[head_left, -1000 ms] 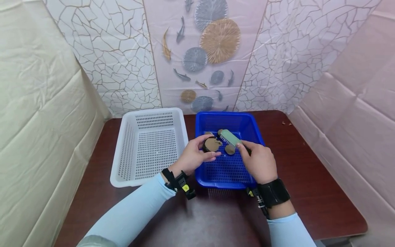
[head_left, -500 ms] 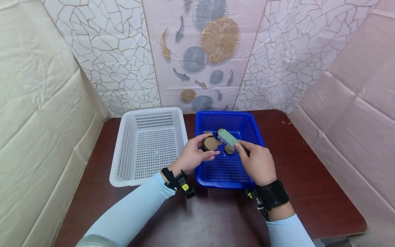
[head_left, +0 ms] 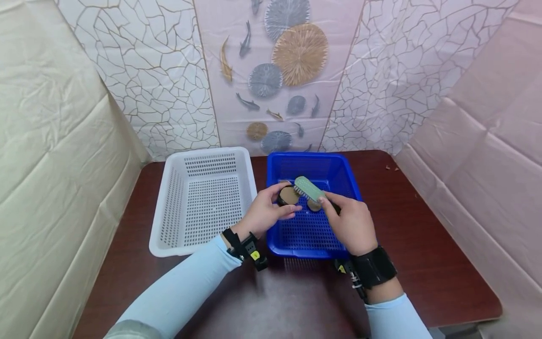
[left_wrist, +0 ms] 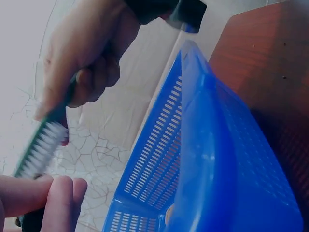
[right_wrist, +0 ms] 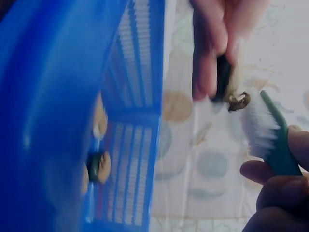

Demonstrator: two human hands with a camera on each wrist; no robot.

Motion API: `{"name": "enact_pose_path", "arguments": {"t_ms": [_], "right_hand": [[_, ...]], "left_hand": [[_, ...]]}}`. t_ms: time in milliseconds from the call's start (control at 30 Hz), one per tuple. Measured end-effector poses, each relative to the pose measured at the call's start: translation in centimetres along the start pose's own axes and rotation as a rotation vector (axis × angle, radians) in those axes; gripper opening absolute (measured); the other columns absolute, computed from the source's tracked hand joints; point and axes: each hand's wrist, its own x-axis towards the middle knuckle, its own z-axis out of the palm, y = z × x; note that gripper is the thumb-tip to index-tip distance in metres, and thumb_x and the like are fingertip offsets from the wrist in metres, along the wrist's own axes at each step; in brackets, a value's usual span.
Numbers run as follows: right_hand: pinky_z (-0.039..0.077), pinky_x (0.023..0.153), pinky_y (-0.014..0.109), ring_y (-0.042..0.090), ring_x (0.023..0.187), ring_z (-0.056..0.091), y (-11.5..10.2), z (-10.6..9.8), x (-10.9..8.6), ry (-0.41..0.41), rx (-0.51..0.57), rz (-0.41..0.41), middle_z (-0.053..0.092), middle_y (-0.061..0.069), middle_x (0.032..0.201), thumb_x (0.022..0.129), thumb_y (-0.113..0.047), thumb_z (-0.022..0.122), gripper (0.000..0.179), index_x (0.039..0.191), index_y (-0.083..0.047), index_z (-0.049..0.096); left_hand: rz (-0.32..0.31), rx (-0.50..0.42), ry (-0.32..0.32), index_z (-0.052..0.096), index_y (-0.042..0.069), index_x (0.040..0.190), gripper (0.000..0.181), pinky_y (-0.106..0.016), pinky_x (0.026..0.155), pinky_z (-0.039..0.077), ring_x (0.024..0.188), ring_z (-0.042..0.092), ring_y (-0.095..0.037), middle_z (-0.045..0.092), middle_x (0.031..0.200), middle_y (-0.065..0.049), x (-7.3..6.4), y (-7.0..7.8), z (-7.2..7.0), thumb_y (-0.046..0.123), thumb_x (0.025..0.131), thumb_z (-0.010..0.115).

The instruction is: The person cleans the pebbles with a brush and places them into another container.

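Note:
My left hand [head_left: 266, 210] pinches an abalone [head_left: 288, 196], round and tan-faced with a dark edge, between thumb and fingers above the blue basket [head_left: 312, 253]. A curled brown bit [right_wrist: 239, 102] juts from its side in the right wrist view. My right hand [head_left: 353, 225] grips a green scrub brush [head_left: 309, 189] by its handle, thumb along the top. The white bristles [right_wrist: 258, 126] face the abalone and reach its right edge in the head view. Another tan, round abalone [head_left: 314, 205] lies in the basket below the brush.
To the left of the blue basket stands a white perforated basket [head_left: 158, 221] on the dark red-brown table [head_left: 427, 263]. More tan and dark pieces [right_wrist: 99, 166] lie inside the blue basket. Patterned cloth [head_left: 169, 70] hangs behind, with plain cloth on both sides.
The brush has moved slightly left, bringing its bristles over the right edge of the abalone. My left hand keeps its hold almost in the same place.

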Motion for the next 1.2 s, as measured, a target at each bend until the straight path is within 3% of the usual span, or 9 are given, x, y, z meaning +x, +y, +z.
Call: {"name": "enact_pose_path", "arguments": {"t_ms": [67,167,267,400,500,633,867,1100,1200], "right_hand": [[0.054,0.055,0.043,0.029,0.063,0.064,0.03,0.13,0.03,-0.019,0.011,0.004,0.081,0.018,0.093,0.112,-0.030,0.069,0.039,0.135,0.001,0.077],[0.064,0.063,0.050,0.034,0.077,0.075,0.36,0.06,0.06,-0.008,-0.040,0.028,0.081,0.023,0.110,0.112,-0.031,0.069,0.041,0.134,0.002,0.077],[0.054,0.050,0.045,0.032,0.061,0.065,0.51,-0.15,0.11,0.032,-0.058,0.048,0.081,0.022,0.099,0.112,-0.031,0.068,0.041,0.135,0.001,0.077],[0.038,0.049,0.035,0.020,0.052,0.047,0.19,-0.03,0.11,0.033,0.019,-0.001,0.077,0.015,0.083,0.113,-0.031,0.068,0.040,0.137,0.000,0.076],[0.042,0.054,0.035,0.019,0.054,0.049,0.07,0.28,0.08,0.005,0.037,-0.018,0.077,0.015,0.084,0.113,-0.031,0.067,0.040,0.137,0.000,0.076],[0.055,0.057,0.042,0.026,0.063,0.064,0.30,0.44,-0.06,0.018,-0.034,0.024,0.081,0.020,0.100,0.113,-0.032,0.067,0.041,0.135,0.001,0.076],[0.040,0.049,0.037,0.022,0.055,0.051,-0.13,0.46,-0.28,0.059,0.037,-0.020,0.074,0.012,0.078,0.113,-0.032,0.067,0.040,0.137,-0.001,0.076],[0.066,0.071,0.059,0.038,0.082,0.077,0.24,0.41,-0.25,0.063,-0.054,0.007,0.081,0.023,0.109,0.113,-0.033,0.067,0.041,0.134,0.001,0.077],[0.064,0.064,0.053,0.036,0.073,0.073,0.15,0.24,-0.24,0.082,-0.044,-0.006,0.080,0.021,0.095,0.112,-0.033,0.068,0.041,0.135,0.000,0.077]], "left_hand": [[0.000,-0.013,-0.008,0.047,0.005,0.164,0.063,-0.040,0.097,0.065,0.122,0.074,-0.038,0.064,0.146,-0.025,-0.02,0.06,-0.07,-0.010,0.106,0.066],[0.001,-0.020,-0.026,0.044,0.003,0.165,0.060,-0.041,0.100,0.064,0.128,0.070,-0.043,0.066,0.145,-0.028,-0.12,0.20,-0.14,-0.003,0.109,0.065],[0.005,-0.018,-0.042,0.047,-0.001,0.161,0.050,-0.042,0.101,0.063,0.130,0.068,-0.045,0.068,0.140,-0.029,-0.12,0.24,-0.32,0.004,0.113,0.061],[-0.001,-0.037,-0.037,0.055,-0.005,0.151,0.038,-0.043,0.102,0.064,0.125,0.072,-0.040,0.071,0.132,-0.030,-0.04,0.28,-0.50,0.012,0.117,0.056],[-0.010,-0.066,-0.015,0.057,-0.006,0.148,0.037,-0.043,0.102,0.064,0.120,0.075,-0.036,0.070,0.131,-0.032,-0.05,0.39,-0.51,0.016,0.118,0.054],[-0.016,-0.093,-0.003,0.057,-0.007,0.148,0.038,-0.049,0.105,0.061,0.118,0.076,-0.036,0.072,0.127,-0.030,-0.13,0.40,-0.56,0.017,0.119,0.053],[-0.009,-0.090,-0.008,0.057,-0.011,0.146,0.042,-0.044,0.101,0.064,0.117,0.077,-0.036,0.076,0.118,-0.024,0.14,0.21,-0.72,0.021,0.120,0.051],[-0.019,-0.086,-0.012,0.058,-0.012,0.142,0.040,-0.044,0.101,0.064,0.114,0.078,-0.033,0.077,0.113,-0.019,0.10,0.04,-0.71,0.020,0.120,0.052],[-0.014,-0.086,-0.009,0.058,-0.012,0.141,0.038,-0.044,0.100,0.064,0.114,0.078,-0.033,0.077,0.113,-0.019,0.01,-0.04,-0.70,0.019,0.119,0.052]]}}
